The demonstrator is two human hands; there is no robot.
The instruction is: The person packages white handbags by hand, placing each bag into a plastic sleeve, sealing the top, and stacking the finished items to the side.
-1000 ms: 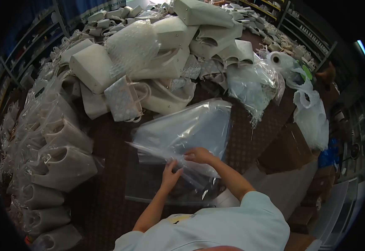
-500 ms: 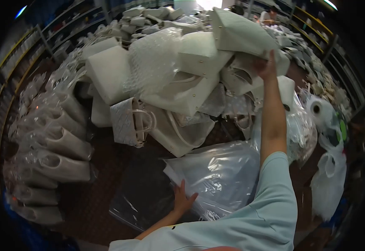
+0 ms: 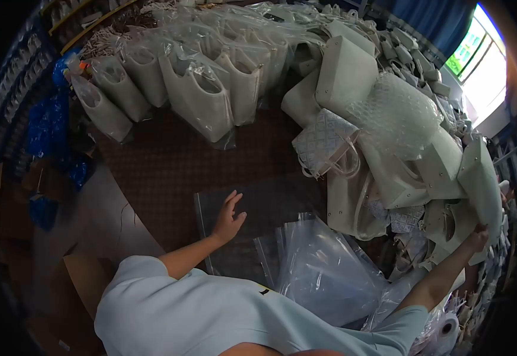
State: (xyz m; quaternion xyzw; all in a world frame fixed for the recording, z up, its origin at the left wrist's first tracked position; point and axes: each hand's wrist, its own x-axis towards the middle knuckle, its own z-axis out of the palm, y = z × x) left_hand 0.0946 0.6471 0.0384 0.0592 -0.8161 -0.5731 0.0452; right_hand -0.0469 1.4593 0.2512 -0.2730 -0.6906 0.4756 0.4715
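My left hand point(image 3: 230, 218) is open, fingers apart, over a flat clear plastic bag point(image 3: 202, 207) on the brown table. Beside it, to the right, lies a fanned stack of clear plastic bags point(image 3: 323, 273). My right arm reaches to the far right, where my right hand point(image 3: 478, 236) is closed at the lower edge of a white handbag point(image 3: 479, 184) in a pile. Some of its fingers are hidden. Close by are more white handbags point(image 3: 445, 166), one wrapped in bubble wrap point(image 3: 398, 115), and a small patterned handbag point(image 3: 325, 141) with looped handles.
White handbags in clear plastic point(image 3: 196, 98) stand in a row along the back of the brown table point(image 3: 151, 154). Cardboard point(image 3: 86, 285) and blue plastic point(image 3: 48, 127) are off its left side. A plastic roll point(image 3: 445, 329) sits at the lower right.
The view has swung left, so the pile now appears farther right. My left hand has moved off the stack of plastic bags to the left. My right hand remains at the white handbag.
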